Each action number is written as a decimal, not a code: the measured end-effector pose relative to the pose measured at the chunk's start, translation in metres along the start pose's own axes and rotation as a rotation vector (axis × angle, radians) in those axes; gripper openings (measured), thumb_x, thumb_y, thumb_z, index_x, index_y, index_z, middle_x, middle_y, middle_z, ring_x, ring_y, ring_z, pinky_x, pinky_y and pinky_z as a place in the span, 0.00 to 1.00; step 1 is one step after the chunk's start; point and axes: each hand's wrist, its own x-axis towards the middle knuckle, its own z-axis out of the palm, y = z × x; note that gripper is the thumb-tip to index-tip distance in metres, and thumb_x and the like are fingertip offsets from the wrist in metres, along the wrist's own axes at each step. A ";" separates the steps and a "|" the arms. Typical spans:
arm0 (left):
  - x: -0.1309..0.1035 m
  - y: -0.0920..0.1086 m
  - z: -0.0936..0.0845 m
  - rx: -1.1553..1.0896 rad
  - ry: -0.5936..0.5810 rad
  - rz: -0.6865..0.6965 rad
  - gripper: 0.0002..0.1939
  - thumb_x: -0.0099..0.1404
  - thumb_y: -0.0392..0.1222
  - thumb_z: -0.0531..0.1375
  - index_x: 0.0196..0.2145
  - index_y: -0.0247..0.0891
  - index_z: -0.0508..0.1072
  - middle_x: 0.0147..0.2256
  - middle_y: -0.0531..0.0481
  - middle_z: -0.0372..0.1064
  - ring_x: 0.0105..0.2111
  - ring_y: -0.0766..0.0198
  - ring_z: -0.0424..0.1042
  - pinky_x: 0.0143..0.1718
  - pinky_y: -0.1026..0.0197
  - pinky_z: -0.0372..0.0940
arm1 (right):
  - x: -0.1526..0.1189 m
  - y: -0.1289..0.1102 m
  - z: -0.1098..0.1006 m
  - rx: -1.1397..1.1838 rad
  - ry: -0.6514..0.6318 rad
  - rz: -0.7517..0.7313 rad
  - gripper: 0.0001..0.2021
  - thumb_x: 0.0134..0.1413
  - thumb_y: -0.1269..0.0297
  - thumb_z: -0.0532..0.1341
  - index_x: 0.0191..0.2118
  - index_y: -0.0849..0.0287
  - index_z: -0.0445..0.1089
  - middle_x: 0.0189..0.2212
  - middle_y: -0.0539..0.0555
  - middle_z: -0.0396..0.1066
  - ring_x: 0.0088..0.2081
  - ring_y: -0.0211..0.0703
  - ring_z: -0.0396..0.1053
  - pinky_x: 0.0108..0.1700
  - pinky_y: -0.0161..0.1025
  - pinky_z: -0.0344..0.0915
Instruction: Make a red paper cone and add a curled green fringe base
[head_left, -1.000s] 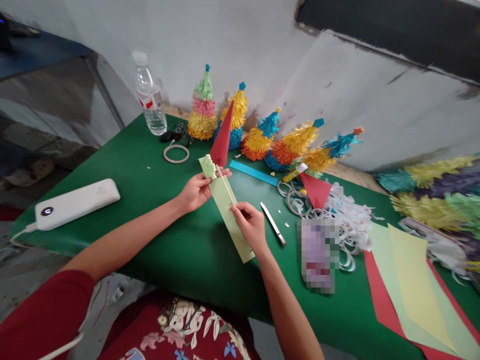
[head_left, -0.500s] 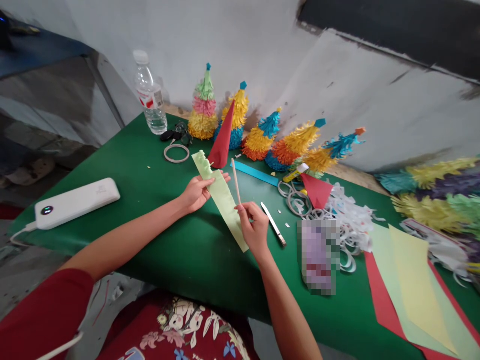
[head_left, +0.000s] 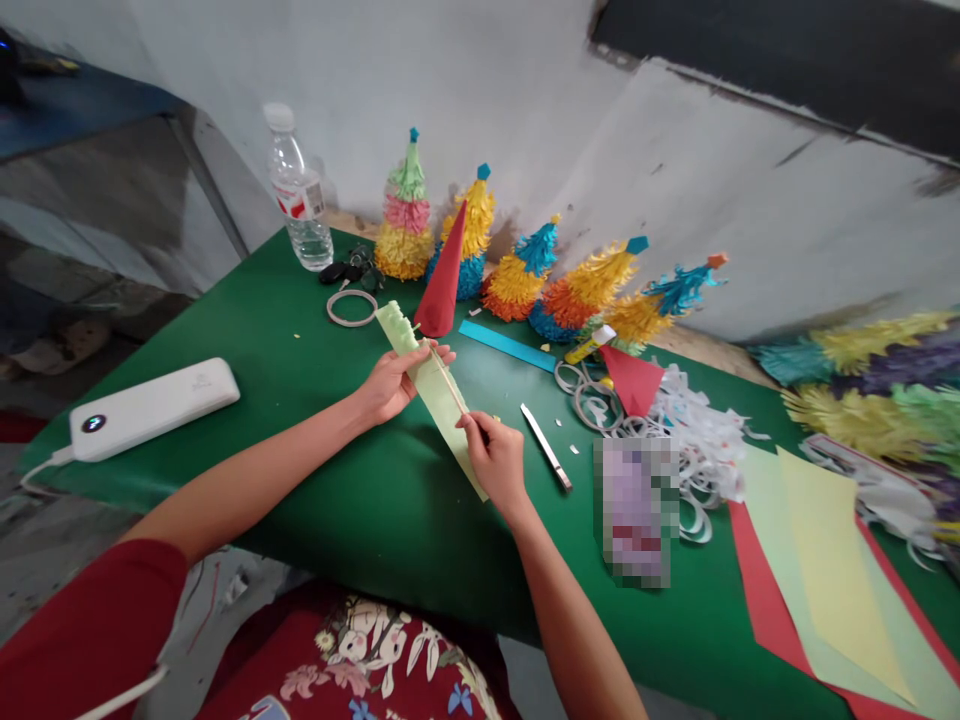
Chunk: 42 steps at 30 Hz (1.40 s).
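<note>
A pale green paper strip (head_left: pixel 431 392), fringed and curled along its upper left part, slants across the middle. My left hand (head_left: pixel 394 384) pinches it near the fringed part, thumb on top. My right hand (head_left: pixel 495 455) is closed on a thin light stick (head_left: pixel 448 380), whose far end lies over the strip by my left thumb. Just behind the strip stands a plain red paper cone (head_left: pixel 442 285). A blue paper strip (head_left: pixel 506 346) lies flat to the right of the cone. The silver tweezers (head_left: pixel 546 447) rest right of my right hand.
Fringed paper trees (head_left: pixel 405 220) line the wall, beside a water bottle (head_left: pixel 300 200). A white power bank (head_left: pixel 155 408) lies at left on the green table (head_left: pixel 315 530). White paper curls (head_left: pixel 697 450), a red paper piece (head_left: pixel 634 380) and coloured sheets (head_left: pixel 832 560) are at right.
My right hand has moved slightly left and tilted the stick, bringing its tip from beside the strip to over it at my left thumb. The strip has shifted slightly left.
</note>
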 end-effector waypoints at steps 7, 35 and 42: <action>0.005 -0.004 -0.004 0.017 0.121 0.036 0.08 0.55 0.38 0.67 0.28 0.35 0.70 0.25 0.52 0.75 0.31 0.62 0.78 0.45 0.57 0.69 | -0.004 0.000 0.011 -0.058 0.040 -0.070 0.14 0.62 0.62 0.52 0.28 0.59 0.70 0.16 0.48 0.64 0.19 0.34 0.60 0.26 0.32 0.54; 0.002 -0.005 -0.003 0.087 -0.032 0.068 0.11 0.65 0.30 0.52 0.41 0.28 0.73 0.43 0.35 0.75 0.52 0.51 0.71 0.59 0.46 0.58 | -0.003 -0.004 0.010 0.219 -0.081 0.196 0.13 0.54 0.59 0.57 0.25 0.61 0.72 0.15 0.45 0.58 0.19 0.32 0.53 0.23 0.31 0.51; -0.001 -0.005 -0.001 0.041 -0.025 0.026 0.09 0.64 0.31 0.55 0.40 0.29 0.73 0.43 0.36 0.75 0.51 0.51 0.71 0.58 0.47 0.60 | -0.005 -0.004 0.014 0.193 -0.044 0.158 0.14 0.52 0.60 0.59 0.20 0.58 0.60 0.14 0.44 0.55 0.18 0.31 0.51 0.22 0.31 0.50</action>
